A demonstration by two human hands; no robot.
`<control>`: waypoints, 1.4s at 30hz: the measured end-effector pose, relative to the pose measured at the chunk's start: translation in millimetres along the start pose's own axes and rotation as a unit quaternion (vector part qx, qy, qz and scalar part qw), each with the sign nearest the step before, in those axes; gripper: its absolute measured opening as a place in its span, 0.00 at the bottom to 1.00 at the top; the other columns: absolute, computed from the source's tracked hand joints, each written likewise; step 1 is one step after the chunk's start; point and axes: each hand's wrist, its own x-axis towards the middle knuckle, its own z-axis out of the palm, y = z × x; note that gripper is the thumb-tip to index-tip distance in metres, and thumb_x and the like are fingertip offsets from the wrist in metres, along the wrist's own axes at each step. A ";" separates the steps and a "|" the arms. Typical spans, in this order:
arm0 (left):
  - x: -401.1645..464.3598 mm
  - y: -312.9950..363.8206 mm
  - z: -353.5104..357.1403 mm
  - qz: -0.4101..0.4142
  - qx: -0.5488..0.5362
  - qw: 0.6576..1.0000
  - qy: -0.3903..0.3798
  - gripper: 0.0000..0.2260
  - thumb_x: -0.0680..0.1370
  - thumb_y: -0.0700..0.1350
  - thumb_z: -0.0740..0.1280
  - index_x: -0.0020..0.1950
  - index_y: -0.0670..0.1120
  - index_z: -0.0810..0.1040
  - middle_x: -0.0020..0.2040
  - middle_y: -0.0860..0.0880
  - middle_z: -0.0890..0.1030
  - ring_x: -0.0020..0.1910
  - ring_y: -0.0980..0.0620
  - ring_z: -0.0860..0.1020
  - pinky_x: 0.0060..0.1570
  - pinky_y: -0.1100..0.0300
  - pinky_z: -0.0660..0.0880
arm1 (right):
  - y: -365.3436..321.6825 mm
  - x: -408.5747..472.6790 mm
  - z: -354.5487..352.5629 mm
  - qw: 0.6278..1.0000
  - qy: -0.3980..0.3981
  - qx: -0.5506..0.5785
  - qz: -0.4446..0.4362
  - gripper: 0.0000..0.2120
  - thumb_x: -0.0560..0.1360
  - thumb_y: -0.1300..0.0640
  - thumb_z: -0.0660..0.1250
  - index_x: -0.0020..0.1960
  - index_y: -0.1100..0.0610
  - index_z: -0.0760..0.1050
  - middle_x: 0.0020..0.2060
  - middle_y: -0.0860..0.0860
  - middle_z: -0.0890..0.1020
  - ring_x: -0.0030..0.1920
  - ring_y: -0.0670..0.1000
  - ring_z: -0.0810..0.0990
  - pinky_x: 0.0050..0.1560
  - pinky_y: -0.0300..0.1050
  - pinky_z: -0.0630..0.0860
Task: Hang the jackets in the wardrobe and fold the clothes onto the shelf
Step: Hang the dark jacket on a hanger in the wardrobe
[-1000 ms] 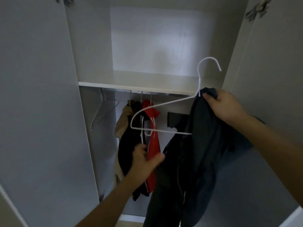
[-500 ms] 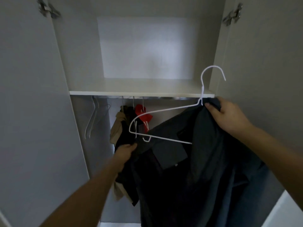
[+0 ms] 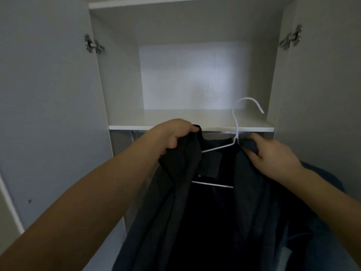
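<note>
We hold a dark jacket (image 3: pixel 224 212) up in front of the open wardrobe (image 3: pixel 117 75), just below the front edge of its shelf (image 3: pixel 175 127). Our left hand (image 3: pixel 175 133) is curled tight around the jacket's left collar edge, bunching the fabric. Our right hand (image 3: pixel 273 155) grips the fabric at the right shoulder, right beside the neck of a white wire hanger (image 3: pixel 237 133). We cannot tell whether the right fingers also catch the wire itself. The hanger sits inside the jacket: its hook rises free above the collar against the shelf space, 1 sloping arm shows at the left, and a short piece of the bottom bar shows lower down; the rest is covered by cloth. The jacket's lower part runs out of view at the bottom. Behind the collar only a thin strip of the rail (image 3: pixel 214 132) under the shelf shows. 2 metal hinges (image 3: pixel 93 45) are visible on the open doors.
</note>
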 end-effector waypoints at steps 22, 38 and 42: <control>-34.3 79.5 38.7 0.126 -0.196 0.972 0.026 0.04 0.78 0.39 0.61 0.45 0.39 0.72 0.40 0.42 0.76 0.35 0.45 0.78 0.27 0.54 0.80 | -51.6 30.6 15.7 0.979 0.123 0.124 0.107 0.15 0.72 0.48 0.62 0.56 0.46 0.62 0.34 0.42 0.73 0.35 0.53 0.75 0.32 0.44 0.64; 32.7 -204.9 144.1 0.239 0.111 0.965 0.018 0.24 0.76 0.56 0.68 0.71 0.56 0.69 0.66 0.54 0.73 0.64 0.57 0.71 0.70 0.54 0.67 | -38.0 51.7 7.9 0.817 0.088 0.469 0.323 0.09 0.64 0.48 0.60 0.41 0.35 0.71 0.42 0.45 0.81 0.46 0.54 0.80 0.55 0.59 0.77; 35.7 -215.1 123.5 0.270 0.062 0.961 0.004 0.15 0.79 0.50 0.67 0.66 0.58 0.74 0.60 0.60 0.80 0.61 0.62 0.76 0.64 0.65 0.70 | -31.6 36.2 2.0 0.818 0.107 0.467 0.318 0.12 0.64 0.49 0.60 0.42 0.32 0.71 0.38 0.40 0.80 0.44 0.50 0.80 0.53 0.57 0.78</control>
